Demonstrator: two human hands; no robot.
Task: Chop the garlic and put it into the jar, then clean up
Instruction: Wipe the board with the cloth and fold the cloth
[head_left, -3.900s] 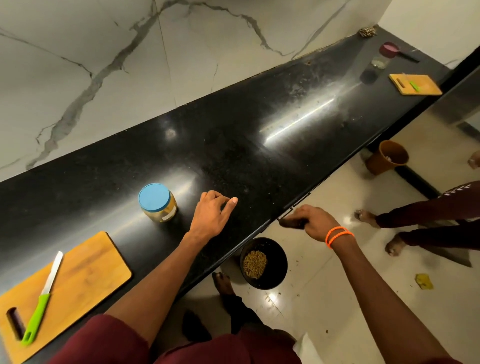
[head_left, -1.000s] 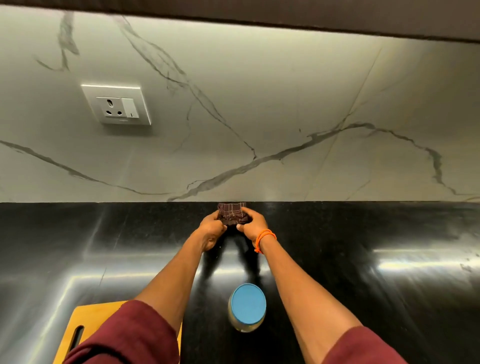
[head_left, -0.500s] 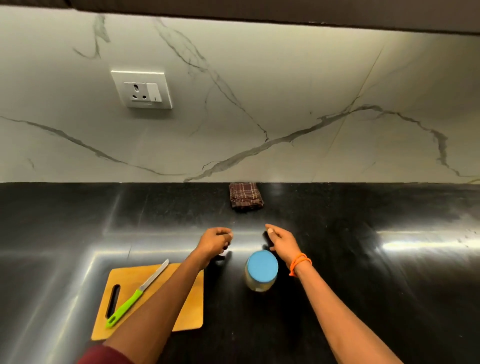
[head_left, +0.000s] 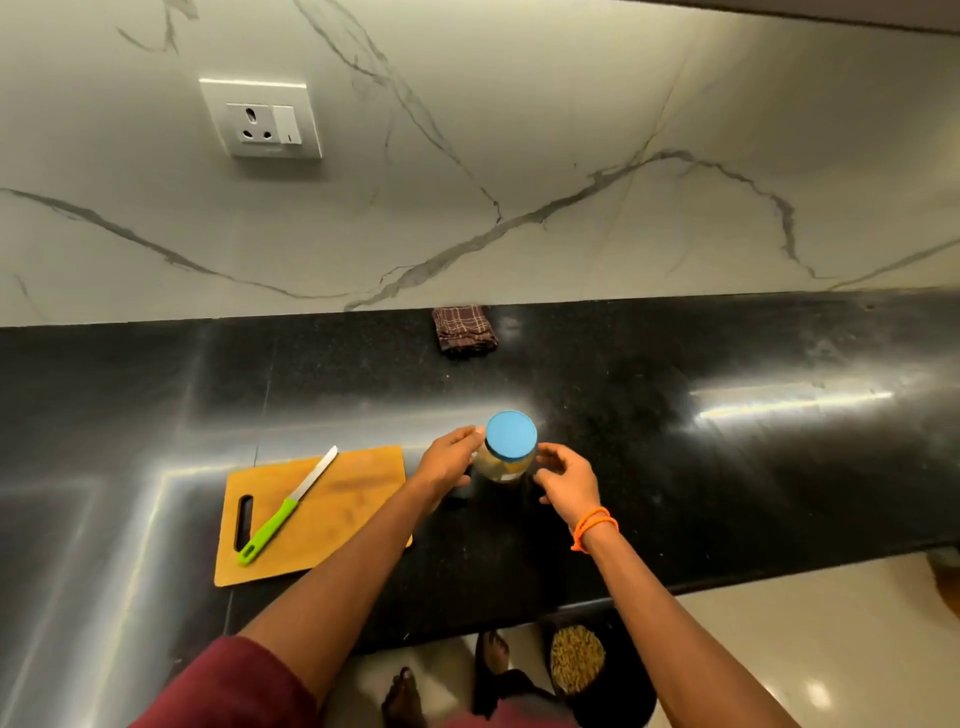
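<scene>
A jar (head_left: 506, 464) with a blue lid stands on the black counter (head_left: 675, 467), just right of the wooden cutting board (head_left: 332, 514). My left hand (head_left: 448, 461) is against the jar's left side, fingers curled round it. My right hand (head_left: 565, 477) hovers at the jar's right side, fingers loosely bent, a narrow gap showing. A knife (head_left: 284, 506) with a green handle lies diagonally on the board. A folded checked cloth (head_left: 465, 328) lies at the back of the counter by the marble wall.
A black bin (head_left: 577, 659) holding peelings stands on the floor under the counter edge, beside my feet. A wall socket (head_left: 262, 122) is on the marble backsplash at upper left. The counter edge runs across the lower right.
Both hands left the cloth at the back of the counter and drew back toward me. They now close in on the jar from either side, the left one touching it.
</scene>
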